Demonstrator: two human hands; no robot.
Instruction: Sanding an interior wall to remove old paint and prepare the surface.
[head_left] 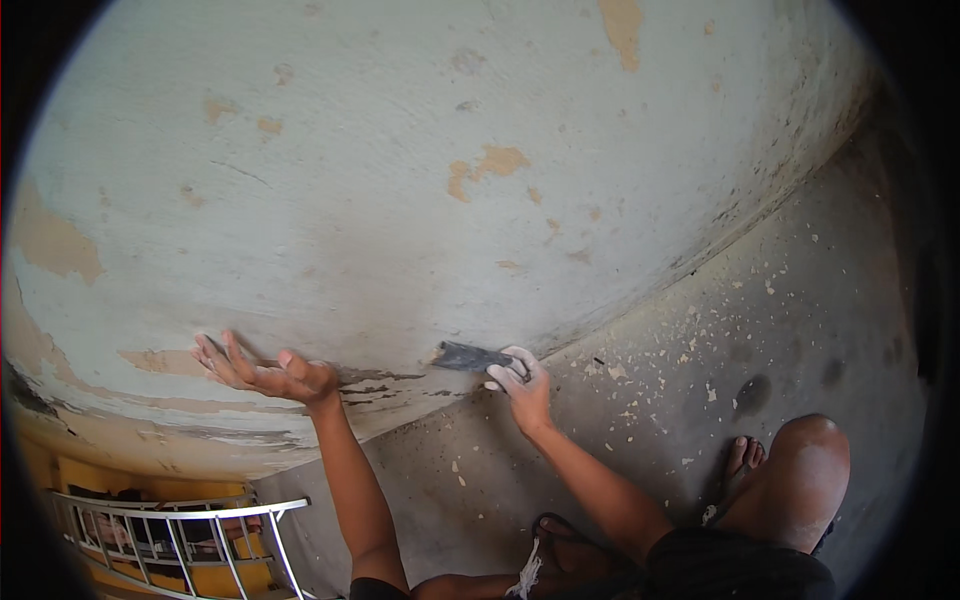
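A pale, worn wall (350,230) with peeling tan patches fills most of the view. Near its lower edge, my right hand (522,385) pinches one end of a dark grey flat piece (468,357). The piece looks like folded sandpaper with a tan end; I cannot confirm its kind. It lies close against the wall, and pale dust coats the fingers holding it. Off to the left, my left hand (268,374) has its fingers spread and curled a little, empty, next to a peeled patch (160,361). Whether it touches the wall is unclear.
A metal ladder (180,515) lies at the lower left, with dark items behind it. Paint flakes (628,405) are scattered over the grey floor (800,330) at the right. My bent knee (800,480) and sandalled feet are at the lower right.
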